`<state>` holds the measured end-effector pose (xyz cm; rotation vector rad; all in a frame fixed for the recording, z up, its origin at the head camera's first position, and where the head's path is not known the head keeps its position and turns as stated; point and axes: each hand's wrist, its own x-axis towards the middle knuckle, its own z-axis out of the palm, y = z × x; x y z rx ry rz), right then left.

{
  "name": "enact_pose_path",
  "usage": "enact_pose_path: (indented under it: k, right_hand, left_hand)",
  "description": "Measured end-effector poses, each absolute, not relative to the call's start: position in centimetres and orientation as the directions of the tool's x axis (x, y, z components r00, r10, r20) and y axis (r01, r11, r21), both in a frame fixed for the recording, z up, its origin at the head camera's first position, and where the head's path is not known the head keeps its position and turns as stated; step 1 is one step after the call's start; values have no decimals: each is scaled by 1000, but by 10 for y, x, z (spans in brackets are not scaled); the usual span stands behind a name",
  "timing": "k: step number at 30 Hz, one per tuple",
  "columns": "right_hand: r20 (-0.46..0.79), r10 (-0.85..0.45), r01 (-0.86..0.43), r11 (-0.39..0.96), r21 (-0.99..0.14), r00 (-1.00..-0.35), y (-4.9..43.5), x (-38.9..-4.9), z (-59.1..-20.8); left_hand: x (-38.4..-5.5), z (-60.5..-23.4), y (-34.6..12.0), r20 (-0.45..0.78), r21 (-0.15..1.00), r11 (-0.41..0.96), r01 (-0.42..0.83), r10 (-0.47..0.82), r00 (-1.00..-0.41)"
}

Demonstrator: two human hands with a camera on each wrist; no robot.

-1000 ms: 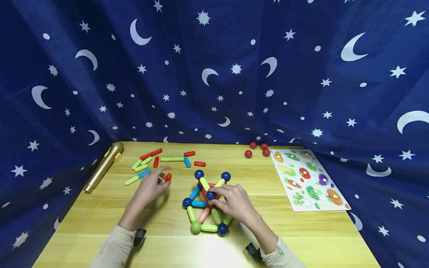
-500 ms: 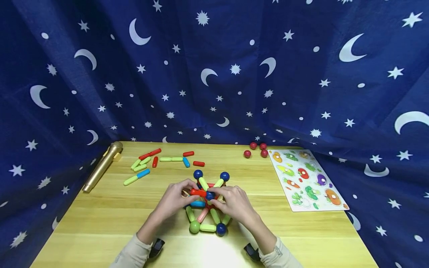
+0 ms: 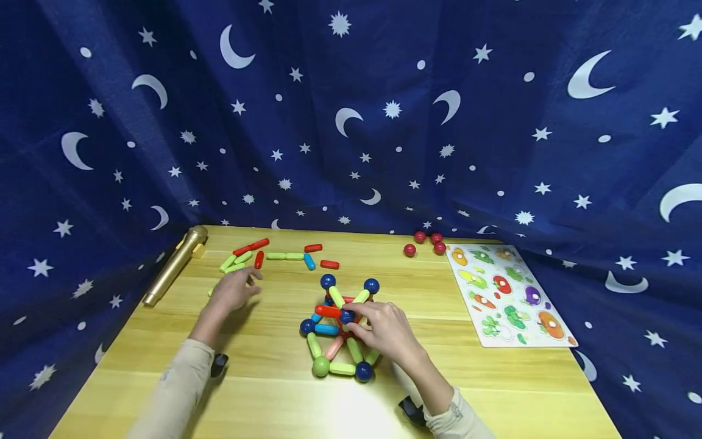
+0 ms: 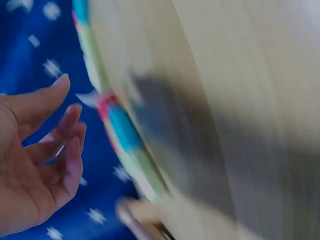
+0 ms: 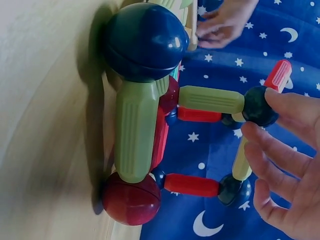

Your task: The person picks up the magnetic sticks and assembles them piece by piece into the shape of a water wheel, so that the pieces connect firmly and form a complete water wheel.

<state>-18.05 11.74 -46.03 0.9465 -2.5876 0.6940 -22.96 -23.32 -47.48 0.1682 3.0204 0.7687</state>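
A frame of magnetic sticks and balls stands mid-table in the head view, with a green ball [image 3: 320,366] at its front corner. At its top, my right hand [image 3: 386,330] pinches a dark blue ball [image 5: 260,106] between thumb and fingertips. A red stick [image 3: 328,311] juts left from that ball, its far end free. Left of the frame, my left hand [image 3: 233,291] hovers near the loose sticks, fingers relaxed and holding nothing. Part of a light green stick is hidden behind it. In the left wrist view, a blue stick [image 4: 124,127] lies past the fingertips.
Loose sticks lie at the back left, among them a red stick [image 3: 259,260] and a blue stick [image 3: 309,261]. A gold microphone [image 3: 175,265] lies at the left edge. Several red balls [image 3: 409,250] sit at the back, beside a vegetable puzzle board [image 3: 510,296].
My left hand brought a red stick to the ball in my right hand, let go of it there, and moved back left toward the loose sticks. The right hand kept its pinch.
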Motion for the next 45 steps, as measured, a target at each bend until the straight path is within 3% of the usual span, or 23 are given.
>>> enact_pose_path:
  k: [2,7,16,23,31,45]
  right_hand:
    - [427,-524,-666,670,-328,-737,117,-181,-460]
    - [419,-516,-655,679,-333,-747,118,-179,-460]
    - [400,-519,-647,685,-335,-756,117,-178,-457]
    - [399,-513,-641,695,-326,-760,115,-178,-458]
    - [403,-514,-644,691,-328,-757,114,-179,-459]
    - [408,-506,-640,691,-336,-760,114,-178,-458]
  left_hand:
    - [-242,-481,-262,-10,379,925,22,28,-1000]
    - [-253,-496,-298,-19,227,973,-32,-28,-999]
    - [-252,-514,-296,40,126,992,-12,-18,-999]
    - [-248,-512,-290,15,112,993,-26,-28,-999]
    - [-238,-501,-274,113,129,992,8,-6,-994]
    - [-238,-505,-240,-20,160,982,102,107,-994]
